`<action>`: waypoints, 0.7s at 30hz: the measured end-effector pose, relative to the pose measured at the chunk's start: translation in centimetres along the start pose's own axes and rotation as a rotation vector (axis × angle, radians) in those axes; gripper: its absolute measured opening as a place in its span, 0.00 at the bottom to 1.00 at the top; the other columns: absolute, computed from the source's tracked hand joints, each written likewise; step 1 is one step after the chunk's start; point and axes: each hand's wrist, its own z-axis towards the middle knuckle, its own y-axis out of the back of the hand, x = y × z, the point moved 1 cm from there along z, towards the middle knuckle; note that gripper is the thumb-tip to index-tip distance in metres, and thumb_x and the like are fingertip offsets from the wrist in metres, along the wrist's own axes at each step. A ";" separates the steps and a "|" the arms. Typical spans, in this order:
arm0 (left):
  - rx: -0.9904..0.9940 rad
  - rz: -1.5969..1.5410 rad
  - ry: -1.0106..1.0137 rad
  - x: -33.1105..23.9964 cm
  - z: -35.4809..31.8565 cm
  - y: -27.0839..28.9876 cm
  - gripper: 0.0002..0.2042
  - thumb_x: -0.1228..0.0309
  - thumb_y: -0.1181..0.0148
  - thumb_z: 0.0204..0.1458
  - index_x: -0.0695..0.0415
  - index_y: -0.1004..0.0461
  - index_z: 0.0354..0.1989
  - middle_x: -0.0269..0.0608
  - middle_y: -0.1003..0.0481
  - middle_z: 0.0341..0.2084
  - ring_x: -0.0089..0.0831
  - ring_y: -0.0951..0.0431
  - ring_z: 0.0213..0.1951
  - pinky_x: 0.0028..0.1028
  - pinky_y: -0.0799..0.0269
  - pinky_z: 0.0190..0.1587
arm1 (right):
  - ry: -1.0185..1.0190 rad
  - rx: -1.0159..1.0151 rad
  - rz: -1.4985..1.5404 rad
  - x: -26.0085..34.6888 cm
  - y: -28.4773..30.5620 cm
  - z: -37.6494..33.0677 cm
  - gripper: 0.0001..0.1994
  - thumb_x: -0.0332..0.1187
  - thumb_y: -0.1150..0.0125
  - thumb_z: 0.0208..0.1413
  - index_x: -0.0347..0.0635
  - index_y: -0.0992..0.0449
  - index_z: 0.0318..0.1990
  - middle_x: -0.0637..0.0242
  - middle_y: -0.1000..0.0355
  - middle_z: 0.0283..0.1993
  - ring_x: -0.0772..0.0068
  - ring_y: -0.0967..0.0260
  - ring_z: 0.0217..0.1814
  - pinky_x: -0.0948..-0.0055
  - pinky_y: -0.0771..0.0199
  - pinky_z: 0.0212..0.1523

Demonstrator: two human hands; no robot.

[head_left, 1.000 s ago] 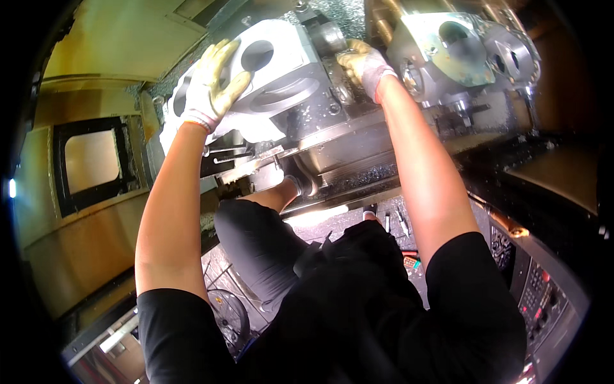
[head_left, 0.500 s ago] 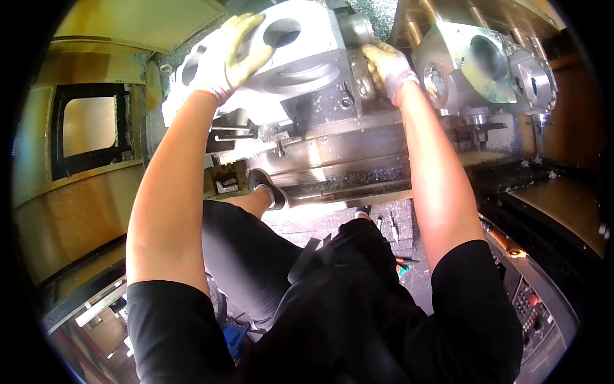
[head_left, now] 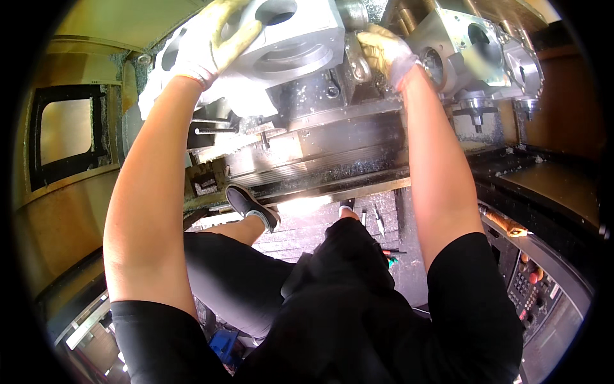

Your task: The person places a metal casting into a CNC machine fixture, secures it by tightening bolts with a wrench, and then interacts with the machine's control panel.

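Observation:
A pale machined metal block (head_left: 329, 29) with large round bores stands on a dark fixture (head_left: 313, 93) at the top of the view. My left hand (head_left: 214, 41), in a pale glove with yellowish fingers, lies against the block's left part, thumb and fingers spread apart. Just right of the block, my right hand (head_left: 384, 50), gloved the same way, has its fingers curled beside a metal bracket with a slot (head_left: 358, 59). Whatever those fingers hold is hidden behind them. A metal cylinder (head_left: 352, 14) sits above that hand.
A second bored metal block (head_left: 470, 54) stands to the right on round supports. Metal chips lie around the machine bed (head_left: 320, 153). A windowed panel (head_left: 67, 131) is at left, a control panel (head_left: 534, 288) with a red button at lower right. Tools (head_left: 379, 222) lie on the floor.
The view has shifted, so the blocks and fixture appear higher and farther left. Both hands keep about the same places beside the block. My left shoe has swung to another angle.

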 end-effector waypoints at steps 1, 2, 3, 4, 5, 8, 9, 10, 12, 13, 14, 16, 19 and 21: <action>-0.004 -0.003 0.030 -0.7 0.2 0.4 0.25 0.59 0.32 0.60 0.56 0.24 0.64 0.51 0.23 0.63 0.49 0.24 0.65 0.41 0.31 0.69 | 0.028 -0.032 0.015 -0.1 0.2 0.7 0.17 0.37 0.30 0.62 0.42 0.21 0.55 0.75 0.26 0.31 0.82 0.33 0.28 0.76 0.30 0.29; -0.053 -0.003 -0.002 -1.6 -0.1 1.1 0.24 0.61 0.32 0.60 0.56 0.23 0.63 0.51 0.23 0.62 0.49 0.23 0.64 0.41 0.30 0.68 | -0.026 0.008 -0.084 -0.2 0.6 1.3 0.18 0.37 0.29 0.62 0.41 0.22 0.56 0.75 0.26 0.32 0.82 0.32 0.28 0.77 0.30 0.29; -0.099 0.015 -0.034 -2.5 -0.7 2.7 0.23 0.63 0.32 0.61 0.57 0.23 0.63 0.52 0.23 0.62 0.49 0.23 0.63 0.41 0.30 0.68 | -0.077 0.060 -0.174 0.5 0.2 1.8 0.19 0.37 0.29 0.62 0.41 0.22 0.57 0.75 0.26 0.32 0.83 0.31 0.28 0.78 0.30 0.29; -0.141 0.021 -0.062 -3.4 -1.8 3.7 0.22 0.64 0.32 0.61 0.57 0.22 0.62 0.53 0.22 0.61 0.49 0.22 0.63 0.41 0.29 0.67 | -0.136 0.108 -0.269 1.0 0.0 1.7 0.20 0.37 0.28 0.62 0.41 0.23 0.58 0.76 0.25 0.32 0.83 0.31 0.28 0.79 0.30 0.29; -0.182 -0.047 -0.070 -3.7 -3.3 4.8 0.21 0.70 0.32 0.60 0.59 0.22 0.62 0.54 0.22 0.60 0.47 0.22 0.63 0.39 0.29 0.67 | -0.196 0.142 -0.324 1.5 -0.1 1.6 0.21 0.36 0.27 0.61 0.41 0.25 0.59 0.76 0.25 0.33 0.84 0.31 0.28 0.81 0.31 0.29; -0.097 -0.064 -0.040 -7.0 -8.2 7.1 0.23 0.82 0.40 0.56 0.64 0.24 0.63 0.54 0.22 0.61 0.50 0.23 0.64 0.44 0.34 0.71 | -0.073 0.135 -0.034 1.5 -0.3 -1.2 0.19 0.36 0.29 0.63 0.41 0.24 0.58 0.76 0.25 0.32 0.84 0.33 0.27 0.81 0.32 0.28; -0.080 -0.161 -0.047 -7.9 -9.5 7.4 0.25 0.84 0.44 0.53 0.65 0.23 0.62 0.55 0.22 0.61 0.51 0.23 0.64 0.46 0.35 0.71 | -0.016 0.240 0.087 0.2 1.3 0.4 0.20 0.37 0.29 0.64 0.41 0.25 0.59 0.76 0.24 0.35 0.84 0.34 0.26 0.82 0.32 0.28; -0.011 -0.113 -0.001 -8.3 -11.5 7.4 0.25 0.83 0.44 0.51 0.66 0.23 0.61 0.56 0.22 0.61 0.52 0.23 0.63 0.46 0.35 0.72 | 0.006 0.166 0.037 0.0 1.4 0.5 0.22 0.38 0.29 0.64 0.40 0.26 0.61 0.75 0.24 0.37 0.84 0.33 0.28 0.82 0.32 0.28; 0.042 -0.145 0.060 -9.6 -14.5 7.5 0.24 0.83 0.44 0.50 0.67 0.23 0.59 0.58 0.22 0.60 0.52 0.24 0.64 0.46 0.33 0.70 | 0.046 0.033 -0.059 -0.1 0.4 0.5 0.27 0.39 0.28 0.64 0.39 0.28 0.66 0.73 0.23 0.40 0.83 0.32 0.30 0.83 0.31 0.29; 0.050 -0.182 0.096 -9.9 -15.9 7.1 0.24 0.82 0.43 0.50 0.67 0.23 0.59 0.58 0.22 0.60 0.52 0.23 0.63 0.46 0.33 0.70 | -0.031 0.078 -0.138 0.7 0.1 0.3 0.26 0.37 0.30 0.65 0.39 0.29 0.66 0.73 0.23 0.40 0.85 0.31 0.31 0.84 0.30 0.28; 0.059 -0.221 0.129 -10.0 -17.0 6.7 0.23 0.82 0.43 0.51 0.67 0.23 0.59 0.58 0.22 0.59 0.52 0.23 0.63 0.46 0.32 0.70 | -0.110 0.121 -0.216 1.8 0.1 0.3 0.26 0.35 0.31 0.65 0.39 0.29 0.67 0.74 0.23 0.40 0.87 0.30 0.31 0.84 0.30 0.28; 0.041 -0.251 0.180 -10.3 -18.5 5.7 0.23 0.79 0.37 0.49 0.66 0.21 0.56 0.57 0.21 0.57 0.53 0.21 0.60 0.45 0.29 0.66 | -0.152 0.148 -0.255 2.1 0.4 -0.1 0.24 0.33 0.32 0.66 0.39 0.30 0.67 0.75 0.24 0.38 0.90 0.31 0.31 0.85 0.30 0.27; 0.047 -0.299 0.233 -10.6 -19.8 4.6 0.22 0.80 0.37 0.49 0.66 0.21 0.56 0.58 0.20 0.56 0.53 0.21 0.59 0.44 0.28 0.65 | 0.045 0.100 -0.157 1.0 0.2 -0.9 0.20 0.33 0.32 0.66 0.43 0.27 0.63 0.81 0.27 0.32 0.91 0.34 0.27 0.87 0.35 0.24; 0.055 -0.335 0.303 -10.3 -20.8 3.3 0.21 0.80 0.37 0.51 0.65 0.21 0.56 0.56 0.20 0.55 0.52 0.20 0.59 0.43 0.27 0.65 | 0.032 0.106 -0.198 0.9 -0.4 0.1 0.20 0.35 0.31 0.65 0.44 0.26 0.62 0.81 0.27 0.33 0.91 0.34 0.27 0.87 0.35 0.24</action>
